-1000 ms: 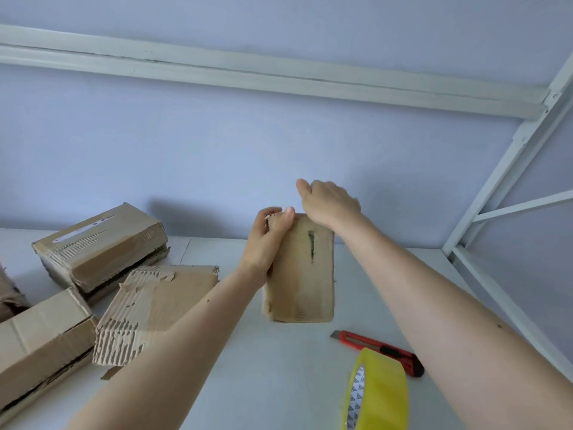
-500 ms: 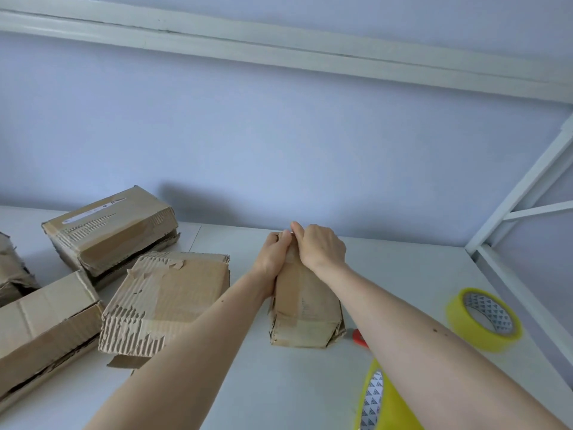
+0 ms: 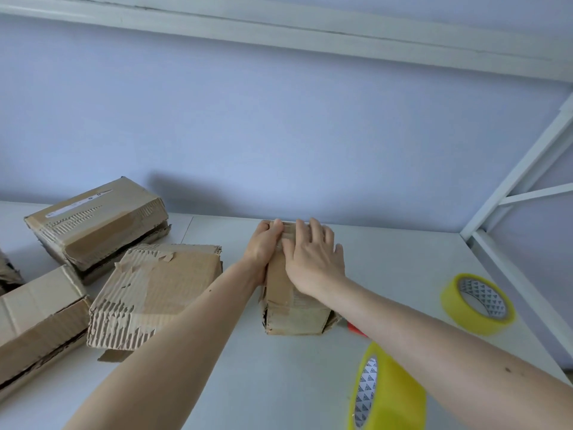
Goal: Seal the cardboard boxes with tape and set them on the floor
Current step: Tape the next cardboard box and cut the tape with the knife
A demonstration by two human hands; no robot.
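Observation:
A small worn cardboard box [image 3: 293,315] lies on the white table [image 3: 248,367] in the middle. My left hand [image 3: 263,248] grips its left side near the far end, thumb over the top. My right hand [image 3: 313,259] lies flat on the box's top with fingers spread, pressing down. A yellow tape roll [image 3: 387,395] stands on edge near the front right. Another yellow tape roll [image 3: 477,304] lies flat at the right. A red utility knife [image 3: 356,329] is mostly hidden behind my right forearm.
Several battered cardboard boxes sit at the left: one at the back [image 3: 96,221], a torn one [image 3: 152,293] beside my left arm, one at the front left [image 3: 37,324]. A white metal frame [image 3: 511,193] borders the table's right side. A wall stands behind.
The small box has gone from standing upright to lying flat on the table. My right hand has opened and now lies flat on its top. The camera has tilted down.

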